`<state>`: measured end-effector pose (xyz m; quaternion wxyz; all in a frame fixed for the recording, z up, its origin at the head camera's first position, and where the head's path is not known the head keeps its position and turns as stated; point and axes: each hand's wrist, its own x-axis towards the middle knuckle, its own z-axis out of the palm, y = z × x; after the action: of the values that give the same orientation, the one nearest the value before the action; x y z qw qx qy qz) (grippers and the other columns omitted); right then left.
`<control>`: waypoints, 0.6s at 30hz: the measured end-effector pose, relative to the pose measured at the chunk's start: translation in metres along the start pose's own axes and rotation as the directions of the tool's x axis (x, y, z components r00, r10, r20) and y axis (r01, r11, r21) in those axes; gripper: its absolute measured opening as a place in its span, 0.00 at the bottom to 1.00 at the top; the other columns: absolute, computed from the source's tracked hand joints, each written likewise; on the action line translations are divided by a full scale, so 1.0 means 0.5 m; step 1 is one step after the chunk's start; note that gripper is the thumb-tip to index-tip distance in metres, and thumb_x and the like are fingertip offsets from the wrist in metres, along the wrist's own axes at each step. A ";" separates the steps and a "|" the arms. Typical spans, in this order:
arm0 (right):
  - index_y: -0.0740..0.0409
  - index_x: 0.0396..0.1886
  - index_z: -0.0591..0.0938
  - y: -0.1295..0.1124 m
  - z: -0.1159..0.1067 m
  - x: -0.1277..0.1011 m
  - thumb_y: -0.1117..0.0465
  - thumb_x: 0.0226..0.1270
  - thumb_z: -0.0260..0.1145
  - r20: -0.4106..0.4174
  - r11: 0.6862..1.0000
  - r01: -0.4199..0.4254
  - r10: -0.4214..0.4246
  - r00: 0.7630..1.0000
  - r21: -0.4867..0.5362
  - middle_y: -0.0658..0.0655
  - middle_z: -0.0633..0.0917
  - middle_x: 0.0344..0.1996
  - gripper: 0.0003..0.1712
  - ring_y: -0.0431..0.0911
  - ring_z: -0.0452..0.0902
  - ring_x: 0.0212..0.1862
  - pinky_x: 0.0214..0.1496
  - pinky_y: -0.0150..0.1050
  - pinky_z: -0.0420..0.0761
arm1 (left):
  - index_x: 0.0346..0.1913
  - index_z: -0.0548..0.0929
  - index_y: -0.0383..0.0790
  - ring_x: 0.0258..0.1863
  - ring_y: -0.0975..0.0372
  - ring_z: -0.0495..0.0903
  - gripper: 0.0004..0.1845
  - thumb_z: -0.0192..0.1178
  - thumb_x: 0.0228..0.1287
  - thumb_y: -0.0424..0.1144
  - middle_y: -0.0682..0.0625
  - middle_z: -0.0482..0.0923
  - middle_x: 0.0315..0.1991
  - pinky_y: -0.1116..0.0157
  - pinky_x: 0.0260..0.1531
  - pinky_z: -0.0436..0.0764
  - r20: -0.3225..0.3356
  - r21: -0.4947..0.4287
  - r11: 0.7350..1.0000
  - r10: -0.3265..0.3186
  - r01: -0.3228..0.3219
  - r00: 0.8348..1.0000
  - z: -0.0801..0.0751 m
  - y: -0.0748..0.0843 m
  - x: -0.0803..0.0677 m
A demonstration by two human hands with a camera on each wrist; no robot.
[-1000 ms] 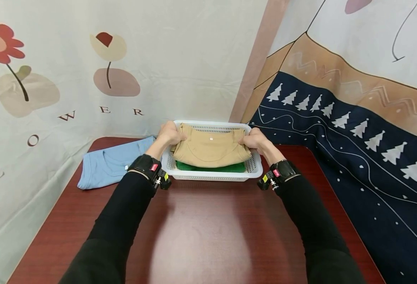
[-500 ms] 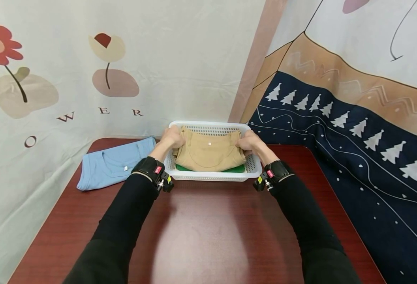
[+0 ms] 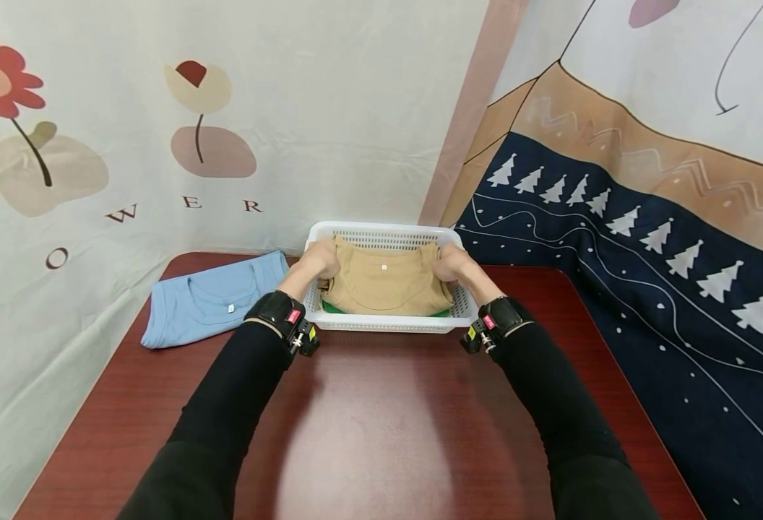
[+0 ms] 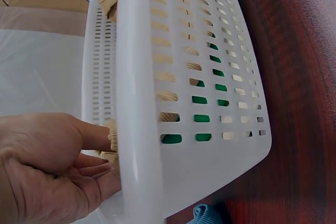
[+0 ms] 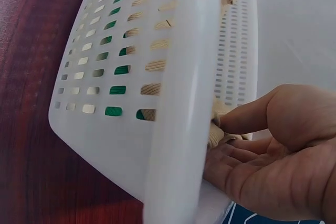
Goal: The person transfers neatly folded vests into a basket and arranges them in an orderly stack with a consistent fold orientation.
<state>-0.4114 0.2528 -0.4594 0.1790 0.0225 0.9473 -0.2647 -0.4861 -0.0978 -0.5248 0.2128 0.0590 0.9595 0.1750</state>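
A folded tan shirt [image 3: 384, 278] lies inside a white plastic basket [image 3: 388, 323], on top of a green folded cloth [image 3: 332, 308] that shows only at its front edge. My left hand [image 3: 321, 260] pinches the shirt's left side between thumb and fingers, just inside the basket's rim. On the opposite side my right hand [image 3: 453, 263] pinches the shirt's other end. Both wrist views show tan fabric between thumb and fingers, with some fingertips hidden behind the rim. Through the slots in the basket wall [image 4: 184, 171], tan cloth shows above green.
A folded light blue shirt [image 3: 215, 300] lies on the reddish-brown table [image 3: 368, 419], left of the basket. Behind stands a pale printed curtain [image 3: 329, 130]; a navy cloth with white trees [image 3: 615, 289] hangs along the right side.
The tan shirt has sunk lower into the basket, covering more of the green cloth. Both hands have gone down with it and drawn slightly inward. The blue shirt stays put.
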 end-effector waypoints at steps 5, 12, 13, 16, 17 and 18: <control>0.65 0.44 0.80 0.000 0.007 0.014 0.66 0.73 0.58 0.000 0.988 -0.010 0.010 1.000 -0.157 0.61 0.79 0.36 0.08 0.52 0.83 0.32 0.26 0.41 0.79 | 0.47 0.78 0.32 0.26 0.55 0.70 0.05 0.56 0.72 0.27 0.39 0.72 0.40 0.63 0.19 0.70 0.012 0.031 0.999 -0.045 0.045 0.999 -0.031 0.070 -0.119; 0.62 0.47 0.83 0.127 0.039 0.222 0.60 0.70 0.63 0.042 0.970 0.025 -0.015 0.999 -0.241 0.65 0.83 0.45 0.12 0.55 0.86 0.40 0.33 0.44 0.88 | 0.52 0.78 0.30 0.32 0.51 0.74 0.09 0.52 0.75 0.28 0.35 0.74 0.49 0.63 0.19 0.69 -0.001 0.029 0.997 -0.067 0.067 0.998 -0.046 0.109 -0.192; 0.63 0.48 0.83 0.133 0.040 0.235 0.59 0.70 0.64 0.052 0.969 0.024 -0.012 0.999 -0.245 0.66 0.84 0.47 0.13 0.56 0.87 0.41 0.34 0.45 0.89 | 0.53 0.79 0.30 0.32 0.51 0.74 0.10 0.52 0.75 0.28 0.36 0.74 0.50 0.63 0.19 0.70 -0.002 0.026 0.998 -0.065 0.065 0.998 -0.046 0.109 -0.194; 0.65 0.50 0.83 0.131 0.042 0.236 0.59 0.69 0.62 0.045 0.966 0.024 -0.013 0.999 -0.256 0.67 0.83 0.49 0.16 0.57 0.87 0.42 0.36 0.46 0.90 | 0.52 0.80 0.32 0.30 0.53 0.74 0.10 0.51 0.75 0.29 0.36 0.75 0.51 0.63 0.19 0.69 -0.002 0.009 0.998 -0.059 0.059 0.998 -0.044 0.105 -0.192; 0.65 0.49 0.83 0.125 0.040 0.223 0.59 0.69 0.62 0.040 0.966 0.029 -0.019 0.999 -0.258 0.66 0.83 0.47 0.15 0.56 0.86 0.41 0.36 0.45 0.89 | 0.52 0.80 0.32 0.30 0.53 0.74 0.10 0.51 0.75 0.30 0.36 0.76 0.52 0.63 0.20 0.70 -0.007 0.001 0.998 -0.057 0.057 0.998 -0.043 0.103 -0.191; 0.64 0.48 0.83 0.118 0.039 0.209 0.59 0.69 0.62 0.032 0.967 0.040 -0.033 0.999 -0.251 0.65 0.82 0.46 0.15 0.56 0.85 0.40 0.35 0.44 0.88 | 0.52 0.80 0.32 0.29 0.53 0.75 0.10 0.51 0.75 0.31 0.36 0.77 0.52 0.63 0.20 0.72 -0.009 -0.010 0.998 -0.054 0.054 0.998 -0.043 0.101 -0.190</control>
<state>-0.4947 0.2880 -0.5408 0.1884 -0.0213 0.9709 -0.1462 -0.4075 -0.0752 -0.4517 0.2133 0.0311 0.9608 0.1742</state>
